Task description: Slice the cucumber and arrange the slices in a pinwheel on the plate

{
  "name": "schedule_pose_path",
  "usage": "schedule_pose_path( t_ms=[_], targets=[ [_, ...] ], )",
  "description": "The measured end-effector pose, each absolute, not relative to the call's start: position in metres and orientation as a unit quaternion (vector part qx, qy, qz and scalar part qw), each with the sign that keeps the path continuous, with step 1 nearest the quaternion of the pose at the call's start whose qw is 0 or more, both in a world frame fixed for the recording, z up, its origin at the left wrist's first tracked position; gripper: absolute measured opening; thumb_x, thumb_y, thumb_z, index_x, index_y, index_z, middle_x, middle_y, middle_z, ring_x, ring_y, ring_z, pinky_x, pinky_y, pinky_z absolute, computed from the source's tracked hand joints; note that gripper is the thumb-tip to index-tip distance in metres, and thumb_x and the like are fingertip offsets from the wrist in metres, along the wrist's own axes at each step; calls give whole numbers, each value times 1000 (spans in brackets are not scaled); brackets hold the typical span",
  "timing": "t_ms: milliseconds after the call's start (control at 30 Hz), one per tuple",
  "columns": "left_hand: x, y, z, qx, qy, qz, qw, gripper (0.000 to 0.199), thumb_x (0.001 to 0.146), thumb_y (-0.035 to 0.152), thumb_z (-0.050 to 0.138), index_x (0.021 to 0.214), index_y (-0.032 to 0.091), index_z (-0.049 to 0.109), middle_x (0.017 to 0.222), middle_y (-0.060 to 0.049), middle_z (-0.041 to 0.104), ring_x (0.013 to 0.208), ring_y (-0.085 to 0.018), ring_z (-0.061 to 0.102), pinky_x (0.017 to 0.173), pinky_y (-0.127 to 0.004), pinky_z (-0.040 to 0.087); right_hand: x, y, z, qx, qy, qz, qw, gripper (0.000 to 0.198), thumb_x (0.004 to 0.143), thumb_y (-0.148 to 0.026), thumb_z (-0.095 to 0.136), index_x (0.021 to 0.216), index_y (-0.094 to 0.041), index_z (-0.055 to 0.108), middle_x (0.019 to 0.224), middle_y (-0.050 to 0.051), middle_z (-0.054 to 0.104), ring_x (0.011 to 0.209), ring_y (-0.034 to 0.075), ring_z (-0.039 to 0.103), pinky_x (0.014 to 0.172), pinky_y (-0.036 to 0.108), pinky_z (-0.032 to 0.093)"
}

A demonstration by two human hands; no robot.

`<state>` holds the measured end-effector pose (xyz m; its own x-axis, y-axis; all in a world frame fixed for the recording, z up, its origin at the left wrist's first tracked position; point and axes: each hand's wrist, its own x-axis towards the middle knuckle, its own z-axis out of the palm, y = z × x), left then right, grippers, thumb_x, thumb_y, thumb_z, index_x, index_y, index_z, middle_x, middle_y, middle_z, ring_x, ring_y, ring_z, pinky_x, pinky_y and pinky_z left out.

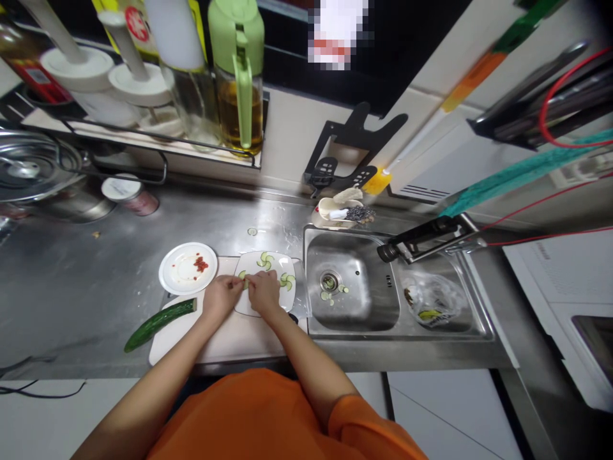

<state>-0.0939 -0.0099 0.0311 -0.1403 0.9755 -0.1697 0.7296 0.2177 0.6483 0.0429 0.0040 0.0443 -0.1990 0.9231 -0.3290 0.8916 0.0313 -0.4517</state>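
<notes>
Both hands work at the left side of a white square plate [263,309], where thin cucumber slices [246,284] lie partly hidden under the fingers. My left hand [223,298] pinches at the edge of these slices. My right hand [265,294] is bent over the plate, its fingertips closed on the same slices. Two fanned groups of half-round cucumber slices show on the plate, one at the back [264,259] and one at the right [287,281]. The plate rests on a white cutting board [184,342]. A piece of whole cucumber [160,324] lies across the board's left edge.
A round white plate [179,281] with small red pieces stands at the left. One slice [252,231] lies on the steel counter behind. The sink [368,300] at the right has slices near its drain. A bottle rack [186,144] overhangs the counter's back.
</notes>
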Motion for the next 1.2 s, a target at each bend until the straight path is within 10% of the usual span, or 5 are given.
schedule_pose_path(
  t_ms=[767,1200],
  targets=[
    [-172,-2,40,518,812,191,188,33,79,41,50,94,22,73,101,-8,71,95,-24,63,89,-32,45,55,3,51,-643,-701,306,34,32,91,-22,46,113,-29,69,103,6,65,102,26,42,76,33,33],
    [-205,18,18,523,816,152,195,30,75,37,53,88,21,74,87,-6,70,73,-18,63,79,-30,49,58,-2,56,-649,-693,309,46,31,91,-20,47,110,-27,71,103,6,66,103,27,43,76,34,32]
  ],
)
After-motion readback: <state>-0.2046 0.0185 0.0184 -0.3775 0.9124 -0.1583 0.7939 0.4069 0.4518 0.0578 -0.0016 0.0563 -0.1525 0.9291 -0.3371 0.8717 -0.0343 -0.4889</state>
